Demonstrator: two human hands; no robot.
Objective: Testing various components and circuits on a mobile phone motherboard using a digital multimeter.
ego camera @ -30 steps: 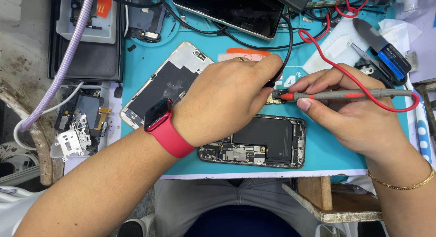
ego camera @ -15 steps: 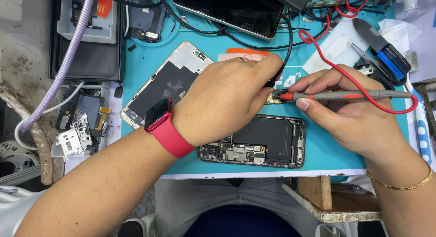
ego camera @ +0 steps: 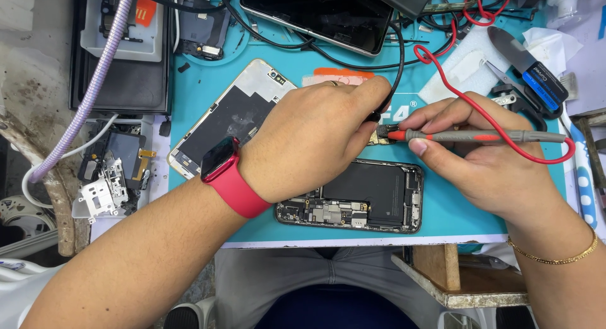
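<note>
Gripping a red-tipped probe [ego camera: 480,137] pen-fashion, the right hand [ego camera: 486,165] is laying it horizontally, tip leftward on a small board [ego camera: 382,137] above the opened phone [ego camera: 356,196]. The left hand [ego camera: 315,140] is closing around what is probably a black probe, mostly hidden, meeting the same board from the left.
</note>
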